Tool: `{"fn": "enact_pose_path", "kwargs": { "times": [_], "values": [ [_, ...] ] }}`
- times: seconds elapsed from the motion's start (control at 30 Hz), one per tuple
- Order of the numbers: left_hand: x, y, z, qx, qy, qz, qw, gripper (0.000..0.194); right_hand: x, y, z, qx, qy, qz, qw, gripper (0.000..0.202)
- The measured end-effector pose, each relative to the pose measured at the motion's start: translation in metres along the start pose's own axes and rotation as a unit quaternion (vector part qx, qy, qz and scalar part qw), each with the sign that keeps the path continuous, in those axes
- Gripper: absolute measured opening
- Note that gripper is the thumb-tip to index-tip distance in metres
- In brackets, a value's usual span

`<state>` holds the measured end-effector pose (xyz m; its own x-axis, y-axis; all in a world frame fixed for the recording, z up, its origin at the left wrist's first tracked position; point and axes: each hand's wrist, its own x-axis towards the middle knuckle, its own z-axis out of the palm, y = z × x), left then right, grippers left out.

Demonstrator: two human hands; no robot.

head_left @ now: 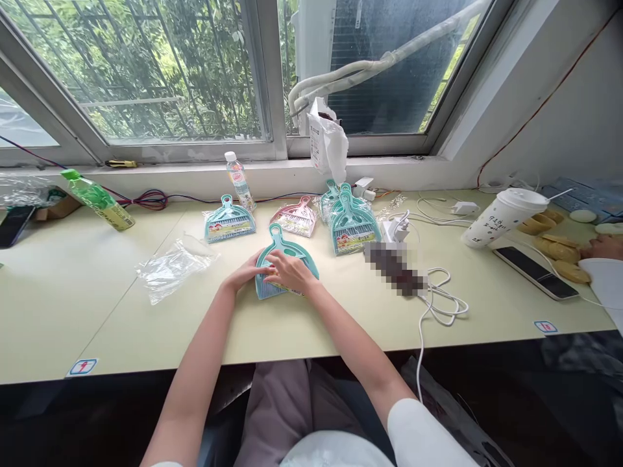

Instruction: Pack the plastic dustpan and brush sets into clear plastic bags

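Note:
A teal mini dustpan and brush set (280, 240) lies on the table in front of me, its handle pointing away. My left hand (247, 271) grips its left edge, thumb and fingers closed against it. Across its middle lies my right hand (291, 271), fingers bent onto the front by the printed label and covering most of it. Just beyond are another teal dustpan set (228, 224), a pink dustpan set (294, 217) and a teal dustpan group (353, 224), apparently in clear wrapping. A crumpled clear plastic bag (176, 264) rests left of my hands.
A clear bottle (239, 181) and a green bottle (100, 201) stand towards the window. At right are a white cable (445, 305), a tilted paper cup (503, 217), a phone (535, 272) and another person's hand (603, 248). A blurred dark object (396, 267) lies nearer.

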<state>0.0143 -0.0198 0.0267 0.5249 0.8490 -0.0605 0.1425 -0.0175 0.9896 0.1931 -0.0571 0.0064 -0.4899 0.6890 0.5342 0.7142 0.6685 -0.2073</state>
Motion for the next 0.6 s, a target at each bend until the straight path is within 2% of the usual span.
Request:
{"fn": "enact_pose_path", "kwargs": {
  "times": [0.1, 0.2, 0.33, 0.4, 0.5, 0.57, 0.6],
  "values": [
    [0.004, -0.005, -0.004, -0.048, 0.032, 0.018, 0.998, 0.07, -0.002, 0.01, -0.001, 0.04, 0.029, 0.069, 0.996, 0.045],
    [0.009, -0.012, -0.012, -0.086, 0.1, 0.03, 0.991, 0.074, -0.003, 0.021, 0.0, 0.098, 0.046, 0.132, 0.985, 0.046],
    [0.011, -0.017, -0.022, -0.115, 0.187, 0.016, 0.976, 0.076, -0.004, 0.035, 0.003, 0.197, 0.062, 0.179, 0.962, 0.042],
    [0.01, -0.017, -0.026, -0.122, 0.21, 0.008, 0.97, 0.075, -0.005, 0.042, 0.003, 0.249, 0.081, 0.206, 0.943, 0.046],
    [0.009, -0.017, -0.028, -0.133, 0.227, 0.004, 0.965, 0.072, -0.007, 0.051, 0.003, 0.347, 0.077, 0.277, 0.893, 0.054],
    [0.009, -0.019, -0.029, -0.136, 0.223, 0.003, 0.965, 0.073, -0.008, 0.055, 0.001, 0.396, 0.066, 0.31, 0.862, 0.053],
    [0.009, -0.019, -0.03, -0.136, 0.219, 0.0, 0.966, 0.074, -0.009, 0.055, 0.0, 0.403, 0.07, 0.316, 0.856, 0.048]
  ]
}}
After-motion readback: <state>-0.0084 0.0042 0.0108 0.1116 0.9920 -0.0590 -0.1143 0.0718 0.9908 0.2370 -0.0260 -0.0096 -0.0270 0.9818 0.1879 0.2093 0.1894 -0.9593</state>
